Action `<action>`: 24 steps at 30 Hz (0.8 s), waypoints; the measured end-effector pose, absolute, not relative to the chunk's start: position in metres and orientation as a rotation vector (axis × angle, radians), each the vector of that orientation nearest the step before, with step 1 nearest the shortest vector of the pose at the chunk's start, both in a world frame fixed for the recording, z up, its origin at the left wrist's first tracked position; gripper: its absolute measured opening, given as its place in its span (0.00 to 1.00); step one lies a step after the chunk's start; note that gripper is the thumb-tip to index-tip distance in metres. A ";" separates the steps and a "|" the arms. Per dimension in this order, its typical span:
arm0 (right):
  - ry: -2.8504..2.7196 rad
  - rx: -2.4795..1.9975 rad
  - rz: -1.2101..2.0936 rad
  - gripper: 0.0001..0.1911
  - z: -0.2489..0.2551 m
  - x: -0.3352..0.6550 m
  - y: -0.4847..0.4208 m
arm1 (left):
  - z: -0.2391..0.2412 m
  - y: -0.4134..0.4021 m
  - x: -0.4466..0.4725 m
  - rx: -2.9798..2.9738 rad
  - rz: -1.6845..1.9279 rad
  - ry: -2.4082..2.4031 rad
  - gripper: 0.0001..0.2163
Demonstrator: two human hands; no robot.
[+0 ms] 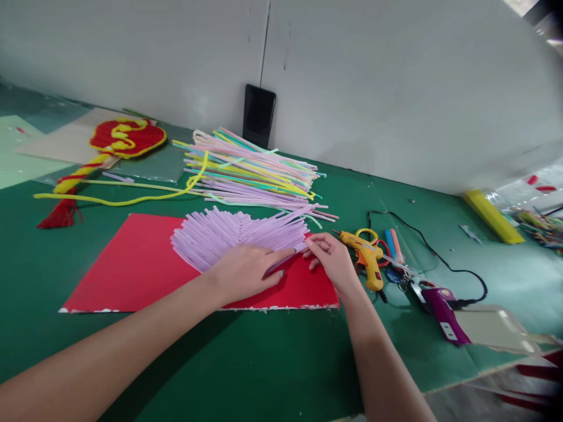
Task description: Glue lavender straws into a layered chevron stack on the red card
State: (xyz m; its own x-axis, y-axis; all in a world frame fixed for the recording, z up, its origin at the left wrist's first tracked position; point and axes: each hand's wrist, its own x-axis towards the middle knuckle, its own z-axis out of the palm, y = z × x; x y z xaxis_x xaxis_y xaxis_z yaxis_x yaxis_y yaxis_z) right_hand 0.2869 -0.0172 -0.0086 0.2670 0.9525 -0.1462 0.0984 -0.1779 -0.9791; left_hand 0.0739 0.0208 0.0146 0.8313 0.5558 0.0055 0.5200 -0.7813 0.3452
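Observation:
A heart made of purple pipe cleaners lies on a red card on the green table. My left hand rests flat on the lower right part of the heart, fingers stretched toward the right. My right hand is at the heart's right edge, its fingers pinched together on the end of a purple pipe cleaner. Both forearms reach in from the bottom of the view.
A pile of pastel pipe cleaners lies behind the card. A yellow glue gun, scissors, and a purple tool with a black cord sit to the right. A red and yellow craft piece lies far left. A black phone leans on the wall.

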 end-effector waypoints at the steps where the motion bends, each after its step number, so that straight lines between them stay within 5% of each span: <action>1: -0.998 -1.532 1.074 0.17 -0.009 0.287 -0.017 | 0.014 0.021 0.074 2.684 0.152 0.812 0.22; 24: -0.961 -1.514 1.103 0.19 -0.004 0.280 -0.018 | 0.014 0.021 0.074 2.711 0.136 0.818 0.22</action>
State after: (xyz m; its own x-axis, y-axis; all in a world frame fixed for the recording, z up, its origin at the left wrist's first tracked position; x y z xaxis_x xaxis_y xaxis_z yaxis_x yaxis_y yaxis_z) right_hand 0.2804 -0.0178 -0.0037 0.2714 0.9462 -0.1760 0.0447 -0.1951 -0.9798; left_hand 0.0744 0.0212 0.0137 0.8328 0.5535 0.0023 0.5247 -0.7908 0.3153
